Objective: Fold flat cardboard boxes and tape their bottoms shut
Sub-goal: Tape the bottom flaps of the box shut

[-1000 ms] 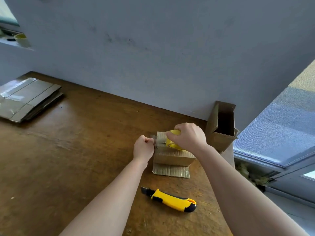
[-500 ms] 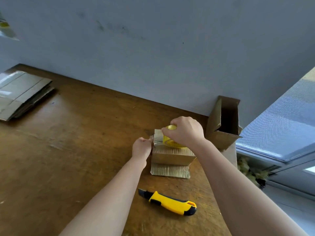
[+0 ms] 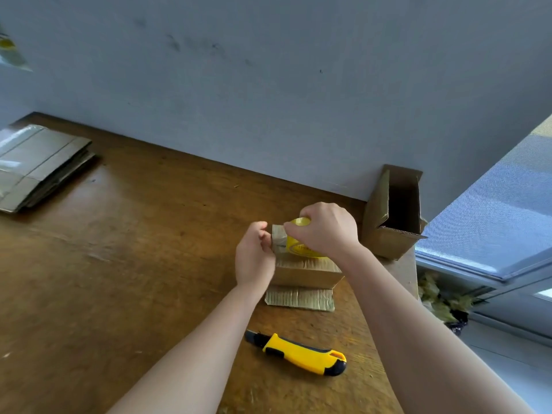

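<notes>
While the right hand (image 3: 325,228) grips the yellow tape roll (image 3: 298,245) on top of the small box (image 3: 307,271) on the counter (image 3: 134,249), the left hand (image 3: 254,258), fingers curled, pinches at the roll's left side, seemingly holding the tape end; any pull runs leftward across the box.

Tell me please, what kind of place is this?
Probably a small packing corner in a home or workshop: a worn wooden table against a plain wall, a stack of flat cardboard boxes, and a yellow utility knife beside the box being taped.
</notes>
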Action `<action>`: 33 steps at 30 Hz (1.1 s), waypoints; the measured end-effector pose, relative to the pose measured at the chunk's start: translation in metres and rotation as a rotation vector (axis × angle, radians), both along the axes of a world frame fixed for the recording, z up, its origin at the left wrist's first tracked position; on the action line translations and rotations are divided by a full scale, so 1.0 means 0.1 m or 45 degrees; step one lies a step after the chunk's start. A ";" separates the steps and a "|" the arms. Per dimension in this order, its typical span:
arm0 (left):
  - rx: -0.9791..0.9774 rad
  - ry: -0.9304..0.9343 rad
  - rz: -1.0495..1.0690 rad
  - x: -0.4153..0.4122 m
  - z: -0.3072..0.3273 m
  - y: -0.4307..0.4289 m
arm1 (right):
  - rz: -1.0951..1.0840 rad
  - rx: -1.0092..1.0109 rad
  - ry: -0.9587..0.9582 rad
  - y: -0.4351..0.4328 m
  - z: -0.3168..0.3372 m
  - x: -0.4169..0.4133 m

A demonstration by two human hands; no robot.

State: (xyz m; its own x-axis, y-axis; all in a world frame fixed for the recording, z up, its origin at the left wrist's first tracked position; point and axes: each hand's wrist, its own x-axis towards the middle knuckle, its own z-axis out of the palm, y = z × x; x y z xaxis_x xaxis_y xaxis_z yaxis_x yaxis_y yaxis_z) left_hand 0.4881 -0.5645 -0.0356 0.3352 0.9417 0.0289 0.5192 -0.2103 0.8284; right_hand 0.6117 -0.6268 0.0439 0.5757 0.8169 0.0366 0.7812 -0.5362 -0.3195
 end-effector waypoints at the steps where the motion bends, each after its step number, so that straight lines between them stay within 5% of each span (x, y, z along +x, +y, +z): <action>1: 0.012 0.013 -0.023 -0.01 -0.01 -0.06 | -0.003 0.007 -0.004 0.00 -0.01 0.00; 4: 0.000 0.138 -0.093 -0.07 -0.14 -0.14 | -0.006 0.020 -0.013 0.00 -0.02 -0.01; 12: -0.606 -0.204 -0.289 0.24 -0.07 0.12 | -0.010 0.031 -0.021 -0.02 -0.01 -0.01; 25: -0.291 -0.027 -0.367 0.03 -0.12 0.10 | -0.098 0.040 0.279 0.00 0.03 -0.15; 33: -0.436 -0.056 -0.385 -0.51 -0.22 0.17 | 0.036 -0.036 0.407 0.04 0.02 -0.56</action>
State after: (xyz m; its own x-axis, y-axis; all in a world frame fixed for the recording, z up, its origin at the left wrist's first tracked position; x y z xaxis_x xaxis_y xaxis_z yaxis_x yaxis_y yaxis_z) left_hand 0.4373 -0.5474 -0.0572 0.6017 0.7596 -0.2468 0.4397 -0.0571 0.8963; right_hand 0.5557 -0.6232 0.0454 0.5312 0.8309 -0.1654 0.6585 -0.5278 -0.5366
